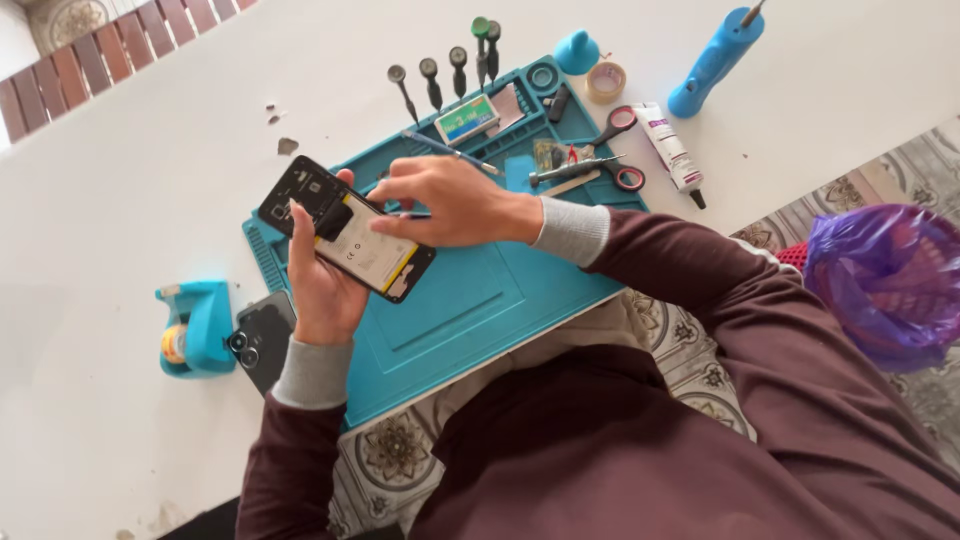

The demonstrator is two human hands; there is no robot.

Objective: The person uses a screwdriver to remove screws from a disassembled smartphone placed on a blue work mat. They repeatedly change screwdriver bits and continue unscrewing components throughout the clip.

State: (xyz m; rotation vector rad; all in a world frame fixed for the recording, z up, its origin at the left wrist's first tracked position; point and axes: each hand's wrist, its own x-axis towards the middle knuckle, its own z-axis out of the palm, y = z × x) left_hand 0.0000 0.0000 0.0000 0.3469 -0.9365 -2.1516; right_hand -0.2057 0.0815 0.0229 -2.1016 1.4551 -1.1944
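Broad white surface (130, 150) under everything. Teal repair mat (470, 300) lying on it, taken as landmark for all places here. Purple plastic bag (885, 285) well off the mat's right end, beyond the surface edge. Blue handheld tool (712, 62) lying beyond the mat's far right corner. Teal tape dispenser (195, 328) just left of the mat's near left corner, a black phone back cover (262, 340) with camera rings between dispenser and mat. White glue tube (672, 148) beside the mat's right edge, red-handled scissors (618, 150) at that same edge, a small tape roll (605, 82) just past the far corner. Row of dark screwdrivers (445, 75) along the mat's far edge.

Above the mat's left part: opened smartphone (345, 228), back removed, battery and board exposed, tilted, cradled in the left hand (320, 290), fingers wrapped around its edges. Right hand (450, 200) over the phone's upper side, fingers pinched narrow on a thin metal tool (410, 214), tip at the phone's exposed interior; exact kind of tool not clear.
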